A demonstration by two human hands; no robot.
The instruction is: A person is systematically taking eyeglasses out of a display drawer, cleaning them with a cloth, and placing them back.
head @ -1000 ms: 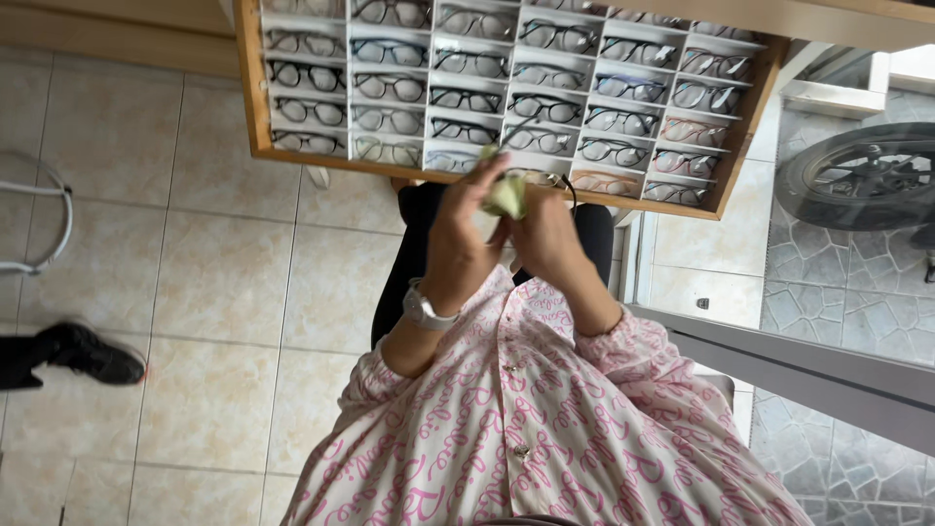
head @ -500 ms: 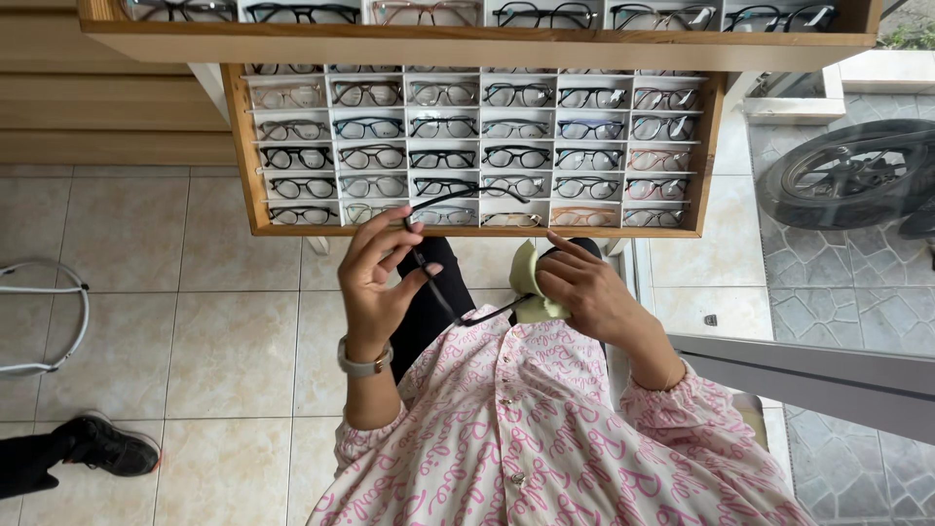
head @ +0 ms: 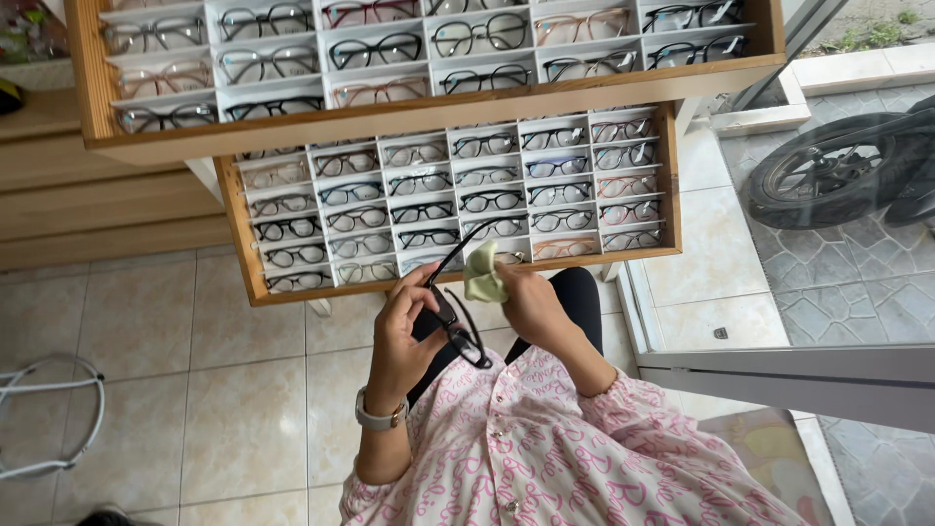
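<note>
My left hand (head: 401, 336) holds a pair of black-framed glasses (head: 456, 314) in front of my chest, one temple arm sticking up toward the drawers. My right hand (head: 531, 304) is closed on a small pale green cloth (head: 483, 273) just right of the frame, close to the raised temple. A watch sits on my left wrist. I wear a pink patterned shirt and dark trousers.
Two open wooden drawers (head: 448, 107) hold several rows of glasses in white compartments, the lower drawer (head: 243, 234) just beyond my hands. Beige tile floor lies left, with a white wire stand (head: 49, 419). A glass door frame (head: 779, 375) and a motorbike wheel (head: 828, 170) are right.
The view has tilted up, bringing an upper drawer into sight. My hands have dropped from the drawer edge toward my chest, and the glasses now hang from my left hand beside the cloth.
</note>
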